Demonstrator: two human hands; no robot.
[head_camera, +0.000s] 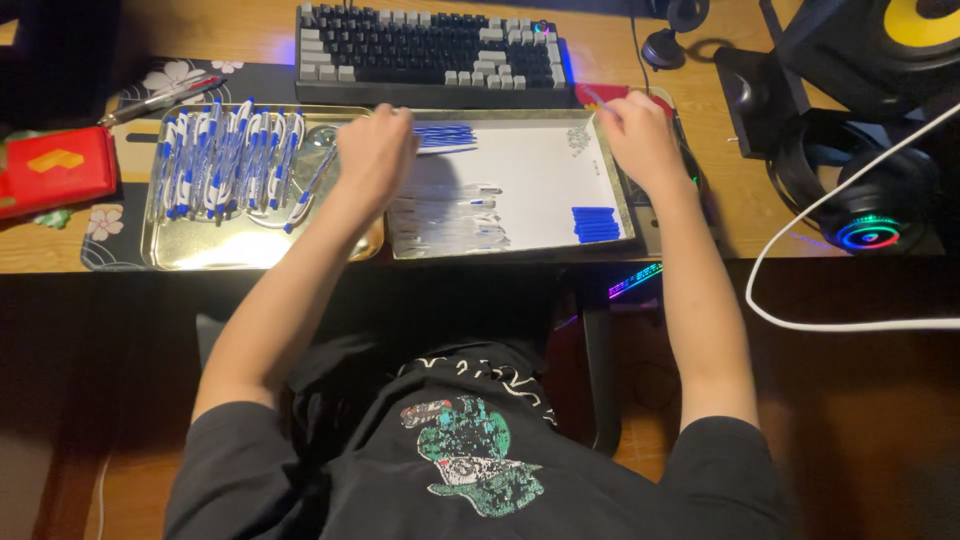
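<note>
Left hand (375, 150) curled, grip unclear, by blue refills (445, 135) at 12 of the paper-lined tray (510, 118); right hand (640, 140) pinches a thin blue part (594, 96) at 1, parts sorted by kind

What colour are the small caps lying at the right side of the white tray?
Blue caps, seen in the head view, on the white tray.

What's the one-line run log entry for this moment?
left hand: closed, over two trays' junction | right hand: pinching thin blue part | left tray: assembled pens | right tray: sorted pen parts

Left hand (375, 150) fingers curled under (grip hidden), tiny springs (578, 137) indistinct.
</note>
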